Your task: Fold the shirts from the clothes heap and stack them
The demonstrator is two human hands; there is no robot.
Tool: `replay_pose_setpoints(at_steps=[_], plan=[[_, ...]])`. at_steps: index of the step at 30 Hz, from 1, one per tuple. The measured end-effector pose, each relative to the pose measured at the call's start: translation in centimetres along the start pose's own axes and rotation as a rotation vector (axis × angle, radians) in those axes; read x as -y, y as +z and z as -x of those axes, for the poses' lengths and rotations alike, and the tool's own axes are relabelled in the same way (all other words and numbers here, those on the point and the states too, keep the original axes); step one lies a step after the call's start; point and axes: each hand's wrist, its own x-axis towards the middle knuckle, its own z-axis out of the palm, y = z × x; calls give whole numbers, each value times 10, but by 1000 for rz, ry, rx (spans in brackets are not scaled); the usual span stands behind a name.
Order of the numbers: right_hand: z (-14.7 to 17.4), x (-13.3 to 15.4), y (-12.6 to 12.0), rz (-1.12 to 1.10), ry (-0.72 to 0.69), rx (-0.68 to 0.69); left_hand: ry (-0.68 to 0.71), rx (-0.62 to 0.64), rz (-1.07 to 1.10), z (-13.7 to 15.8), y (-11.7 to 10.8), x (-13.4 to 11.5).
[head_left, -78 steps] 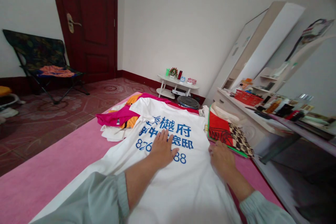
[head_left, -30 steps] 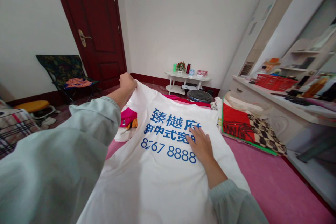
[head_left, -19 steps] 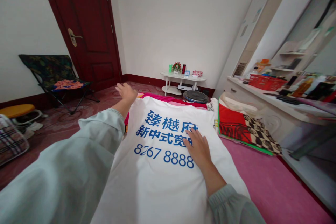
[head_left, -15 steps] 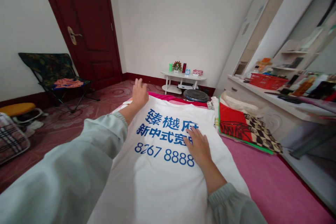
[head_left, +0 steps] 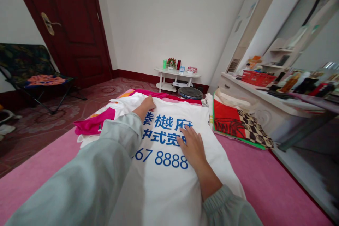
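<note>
A white T-shirt [head_left: 164, 187] with blue Chinese characters and digits lies spread on a pink surface. At its far edge, by the collar, my left hand [head_left: 147, 106] is closed on the fabric, its fingertips partly hidden. My right hand [head_left: 194, 145] rests palm down on the right part of the print, fingers spread. Left of my left forearm, a bright pink piece of clothing [head_left: 97, 122] and white fabric lie bunched together.
A folded red and patterned cloth [head_left: 233, 118] lies at the right, beside a white dresser [head_left: 286, 99] holding a red basket [head_left: 258, 77]. A black round object [head_left: 190, 92] sits beyond the shirt, before a small white table [head_left: 177, 72]. A folding chair [head_left: 34, 67] stands left.
My left hand has come right and down onto the shirt by the collar, its fingers drawing together. My right hand stays flat on the print. The camera view has shifted, showing the pink clothing at left.
</note>
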Motion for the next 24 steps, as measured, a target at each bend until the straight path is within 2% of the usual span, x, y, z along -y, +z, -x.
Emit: replay_pose_setpoints(at_steps=[3, 9, 13, 16, 19, 22, 24], plan=[[0, 0, 1, -3, -5, -1, -1, 50, -40, -4, 4, 3], [0, -1, 1, -5, -5, -5, 97, -28, -80, -7, 12, 5], [0, 0, 1, 5, -9, -10, 209, 72, -124, 0, 24, -4], [0, -1, 1, 10, -9, -12, 302, 146, -164, 24, 32, -16], [0, -1, 1, 13, -14, -12, 434, 254, -198, 64, 37, -22], [-1, -2, 1, 24, -18, -10, 537, 315, -237, 102, 35, -14], [-1, -2, 1, 36, -14, -1, 519, 298, -295, 117, 30, -6]])
